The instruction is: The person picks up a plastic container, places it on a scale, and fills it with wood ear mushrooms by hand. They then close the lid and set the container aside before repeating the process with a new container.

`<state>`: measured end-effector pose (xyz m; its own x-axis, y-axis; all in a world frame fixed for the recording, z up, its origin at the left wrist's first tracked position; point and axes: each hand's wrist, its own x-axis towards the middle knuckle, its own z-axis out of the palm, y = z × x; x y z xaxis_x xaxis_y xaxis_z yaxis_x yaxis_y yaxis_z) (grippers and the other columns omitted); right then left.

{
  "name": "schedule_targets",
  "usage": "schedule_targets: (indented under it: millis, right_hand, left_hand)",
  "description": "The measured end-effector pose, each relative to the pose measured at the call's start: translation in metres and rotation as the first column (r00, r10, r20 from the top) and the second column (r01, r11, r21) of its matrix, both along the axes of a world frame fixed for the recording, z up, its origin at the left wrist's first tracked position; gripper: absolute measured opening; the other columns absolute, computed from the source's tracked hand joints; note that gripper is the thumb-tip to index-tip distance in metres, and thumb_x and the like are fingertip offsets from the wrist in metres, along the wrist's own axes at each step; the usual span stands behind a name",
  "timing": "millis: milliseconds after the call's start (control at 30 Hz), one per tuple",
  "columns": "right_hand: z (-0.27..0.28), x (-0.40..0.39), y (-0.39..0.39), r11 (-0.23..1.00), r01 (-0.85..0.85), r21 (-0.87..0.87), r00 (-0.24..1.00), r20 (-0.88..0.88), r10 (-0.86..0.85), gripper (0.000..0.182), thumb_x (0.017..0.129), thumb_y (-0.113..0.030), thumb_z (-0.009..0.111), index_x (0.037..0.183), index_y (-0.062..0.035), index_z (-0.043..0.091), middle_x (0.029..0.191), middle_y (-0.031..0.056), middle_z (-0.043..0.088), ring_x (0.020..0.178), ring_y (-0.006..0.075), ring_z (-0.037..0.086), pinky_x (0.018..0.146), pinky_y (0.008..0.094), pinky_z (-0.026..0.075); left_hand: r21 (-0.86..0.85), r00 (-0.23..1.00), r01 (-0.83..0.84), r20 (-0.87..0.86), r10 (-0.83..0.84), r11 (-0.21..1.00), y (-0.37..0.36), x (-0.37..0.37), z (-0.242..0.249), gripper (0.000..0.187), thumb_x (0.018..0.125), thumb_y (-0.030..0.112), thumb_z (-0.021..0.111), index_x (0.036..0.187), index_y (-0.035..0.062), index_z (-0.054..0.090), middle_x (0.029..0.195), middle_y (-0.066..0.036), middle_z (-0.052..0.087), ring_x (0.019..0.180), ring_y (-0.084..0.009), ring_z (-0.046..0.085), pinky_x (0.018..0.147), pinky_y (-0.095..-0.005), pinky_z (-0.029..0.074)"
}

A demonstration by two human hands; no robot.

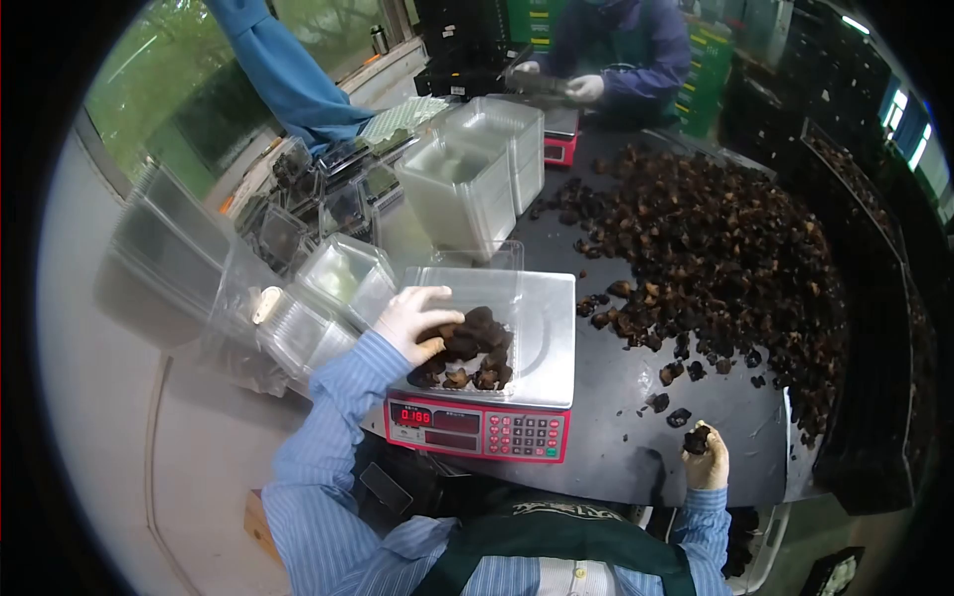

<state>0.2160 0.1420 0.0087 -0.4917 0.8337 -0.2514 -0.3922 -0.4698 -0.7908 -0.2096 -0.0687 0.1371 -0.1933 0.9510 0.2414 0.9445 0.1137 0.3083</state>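
Observation:
On the steel pan of a red digital scale (477, 429) sits a clear plastic container (467, 389) partly filled with dark brown, mushroom-like pieces (482, 343). The red display seems to read 0198. My left hand (412, 323), in a white glove, rests at the container's left side with fingers spread over the pieces. At the table's front right, my gloved right hand (708, 462) pinches one dark mushroom (697, 439) between thumb and fingers. The container's clear lid (467, 260) stands up behind it.
A big heap of dark mushrooms (715, 258) covers the table's right side, with loose ones near its edge. Stacked clear containers (457, 189) and filled boxes (343, 204) stand to the left. Across the table, a co-worker (631, 60) in gloves works beside a second scale (559, 149).

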Motion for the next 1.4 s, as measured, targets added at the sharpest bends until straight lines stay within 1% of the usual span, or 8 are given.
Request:
schedule_targets:
  millis: [267,467,567,833,1000,1100,1233,1400]
  right_hand:
    - [0.012,-0.031,-0.032,0.892,-0.383,-0.239,0.888,-0.362,0.285,0.036,0.078,-0.023,0.054,0.102,0.0025,0.054,0.088,0.0172,0.06,0.079,0.0309,0.058,0.065,0.0423,0.051]
    - [0.018,-0.062,-0.068,0.721,-0.685,-0.1,0.728,-0.117,0.676,0.045,0.082,-0.027,0.058,0.117,-0.0012,0.046,0.093,0.0134,0.06,0.072,0.0157,0.057,0.062,0.0256,0.047]
    - [0.012,-0.064,-0.072,0.796,-0.599,-0.086,0.793,0.07,0.605,0.029,0.077,-0.013,0.061,0.1,0.0025,0.052,0.09,0.0133,0.06,0.069,0.0187,0.057,0.059,0.0289,0.047]
    - [0.023,0.022,-0.014,0.874,-0.453,0.176,0.815,0.479,0.326,0.029,0.069,-0.008,0.062,0.095,0.0025,0.055,0.088,0.0116,0.061,0.071,0.0151,0.057,0.064,0.0266,0.047]
    - [0.071,0.135,0.006,0.741,-0.62,-0.258,0.445,0.663,0.602,0.036,0.067,0.001,0.065,0.102,0.0015,0.057,0.098,0.01,0.061,0.098,0.0179,0.055,0.087,0.0317,0.042]
    - [0.064,0.165,-0.002,0.784,-0.616,-0.08,0.118,0.974,0.192,0.035,0.066,-0.017,0.068,0.095,0.0008,0.061,0.093,0.0138,0.063,0.09,0.021,0.06,0.082,0.0297,0.045]
    - [0.036,0.136,-0.008,0.837,-0.481,0.263,0.386,0.92,-0.067,0.029,0.069,-0.019,0.064,0.093,-0.0025,0.061,0.088,0.0147,0.062,0.088,0.0269,0.058,0.079,0.0329,0.045]
    - [-0.005,0.085,-0.006,0.722,-0.478,0.501,0.367,0.86,-0.353,0.039,0.07,-0.014,0.06,0.107,-0.005,0.052,0.103,0.015,0.051,0.093,0.0316,0.052,0.081,0.0363,0.044]
  left_hand:
    - [0.269,0.981,0.004,0.186,-0.056,0.963,0.01,0.08,0.02,0.031,0.057,0.004,0.064,0.088,0.0051,0.059,0.074,-0.007,0.057,0.069,-0.0237,0.055,0.064,-0.0334,0.045]
    - [0.115,0.874,0.277,0.382,-0.3,0.954,0.039,0.182,-0.037,0.036,0.066,0.017,0.068,0.098,0.0033,0.058,0.081,-0.011,0.059,0.075,-0.0278,0.056,0.069,-0.0368,0.045]
    - [0.129,0.856,0.339,0.369,-0.362,0.932,0.041,0.198,-0.044,0.043,0.071,0.026,0.066,0.104,0.0011,0.055,0.092,-0.013,0.058,0.084,-0.0281,0.055,0.075,-0.0366,0.044]
    - [0.03,0.923,-0.353,0.176,0.343,0.935,0.007,0.107,-0.007,0.016,0.071,0.016,0.064,0.083,0.0072,0.06,0.073,-0.012,0.061,0.068,-0.0274,0.058,0.062,-0.0352,0.048]
    - [-0.344,0.869,-0.441,0.069,0.491,0.829,0.02,0.089,-0.013,0.03,0.064,0.031,0.071,0.079,0.0085,0.057,0.072,-0.009,0.063,0.07,-0.0243,0.063,0.064,-0.0337,0.049]
    - [-0.379,0.858,-0.474,0.004,0.513,0.795,0.031,0.086,-0.015,0.032,0.059,0.032,0.073,0.076,0.0094,0.057,0.068,-0.007,0.063,0.067,-0.024,0.062,0.062,-0.0331,0.049]
    - [-0.352,0.867,-0.468,-0.004,0.499,0.811,0.033,0.082,-0.017,0.028,0.057,0.022,0.071,0.075,0.0084,0.054,0.062,-0.005,0.059,0.06,-0.0217,0.06,0.059,-0.0307,0.047]
    - [-0.031,0.837,-0.497,0.247,0.488,0.867,0.014,0.07,-0.026,0.029,0.065,0.004,0.062,0.092,0.0043,0.052,0.079,-0.004,0.056,0.068,-0.0141,0.054,0.063,-0.026,0.044]
